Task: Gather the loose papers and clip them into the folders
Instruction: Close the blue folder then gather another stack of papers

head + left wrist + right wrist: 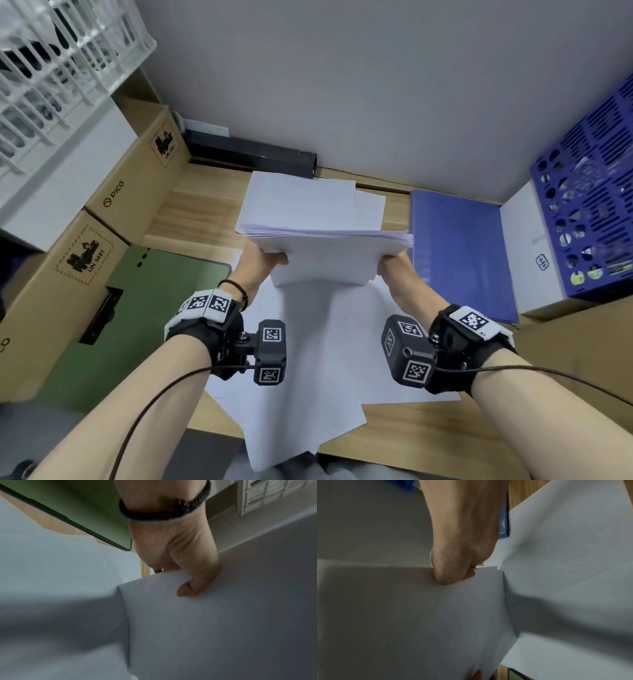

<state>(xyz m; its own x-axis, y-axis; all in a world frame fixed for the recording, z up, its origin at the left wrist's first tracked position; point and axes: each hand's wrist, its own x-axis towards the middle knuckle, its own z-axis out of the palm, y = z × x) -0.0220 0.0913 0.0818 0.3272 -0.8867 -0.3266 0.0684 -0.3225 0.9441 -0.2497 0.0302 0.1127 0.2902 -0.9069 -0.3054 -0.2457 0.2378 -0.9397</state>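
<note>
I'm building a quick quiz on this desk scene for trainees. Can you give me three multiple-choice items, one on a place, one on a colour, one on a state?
1. Where does the blue folder lie relative to the held paper stack?
A. to its right
B. to its left
C. on top of it

2. What colour is the folder lying left of the loose sheets on the desk?
A. red
B. green
C. yellow

3. How is the paper stack held?
A. by the left hand alone
B. it lies flat, untouched
C. by both hands, raised off the desk

Answers:
1 A, the head view shows it right of the stack.
2 B, its cover is green.
3 C, the left hand and right hand each grip a near corner, thumbs on top.
</note>
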